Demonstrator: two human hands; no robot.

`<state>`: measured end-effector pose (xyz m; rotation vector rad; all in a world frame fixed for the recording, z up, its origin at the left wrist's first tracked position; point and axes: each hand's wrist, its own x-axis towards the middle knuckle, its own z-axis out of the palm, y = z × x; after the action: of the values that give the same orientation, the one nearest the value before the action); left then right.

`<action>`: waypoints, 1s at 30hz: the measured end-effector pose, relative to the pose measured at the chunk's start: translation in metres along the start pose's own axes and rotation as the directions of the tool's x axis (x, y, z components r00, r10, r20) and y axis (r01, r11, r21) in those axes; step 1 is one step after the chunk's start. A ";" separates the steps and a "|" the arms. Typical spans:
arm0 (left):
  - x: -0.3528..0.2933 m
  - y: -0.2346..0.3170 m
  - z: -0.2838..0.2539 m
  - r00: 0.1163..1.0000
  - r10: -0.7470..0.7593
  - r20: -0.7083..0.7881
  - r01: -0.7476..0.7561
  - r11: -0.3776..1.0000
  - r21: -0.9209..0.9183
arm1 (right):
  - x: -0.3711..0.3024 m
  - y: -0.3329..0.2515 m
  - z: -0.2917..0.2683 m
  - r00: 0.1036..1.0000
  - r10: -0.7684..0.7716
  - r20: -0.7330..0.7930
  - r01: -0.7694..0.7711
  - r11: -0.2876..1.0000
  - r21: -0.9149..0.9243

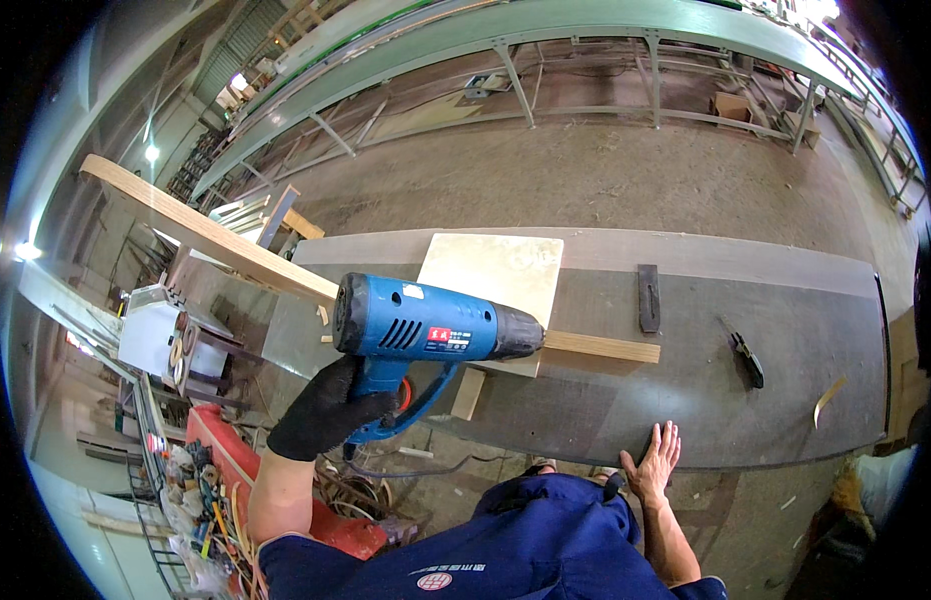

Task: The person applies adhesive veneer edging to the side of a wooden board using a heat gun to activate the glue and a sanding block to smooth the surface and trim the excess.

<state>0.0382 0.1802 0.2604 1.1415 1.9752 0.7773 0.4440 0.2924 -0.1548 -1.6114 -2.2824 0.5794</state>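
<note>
My left hand (320,412), in a black glove, grips the handle of a blue heat gun (425,322). Its black nozzle points right, just above a long wooden strip (220,238). That strip rises past the table's left end to the far left, and its other end shows beyond the nozzle; the gun hides its middle. Bare and with fingers spread, my right hand (655,460) rests at the near edge of the dark table (585,420). Under the strip lies a pale square board (493,262), and a small wood block (468,394) sits below the gun.
On the table's right part are a dark slotted bar (648,298), a black-handled hand tool (747,360) and a thin curled strip (828,402). A cable (425,472) hangs below the near edge. Beyond the floor runs a long green bench (575,22). Clutter and red material (225,440) lie at lower left.
</note>
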 end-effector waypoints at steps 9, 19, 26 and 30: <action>0.008 0.009 0.016 0.997 0.069 0.036 -0.069 0.998 -0.012 | 0.000 0.005 0.004 1.000 -0.010 -0.017 0.010 1.000 0.001; 0.015 0.016 0.024 0.991 0.110 0.071 -0.114 0.992 0.051 | -0.001 0.006 0.006 1.000 0.015 0.003 -0.015 1.000 0.013; 0.021 0.019 0.030 0.990 0.109 0.093 -0.116 0.991 0.072 | -0.002 0.005 0.004 1.000 0.001 -0.025 -0.001 1.000 0.010; 0.025 0.013 0.035 0.980 0.170 0.102 -0.174 0.984 0.030 | -0.002 0.002 0.002 1.000 0.014 -0.015 -0.014 1.000 0.013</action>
<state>0.0637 0.2127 0.2435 1.3619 1.8344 0.7582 0.4459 0.2908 -0.1576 -1.6213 -2.2537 0.5830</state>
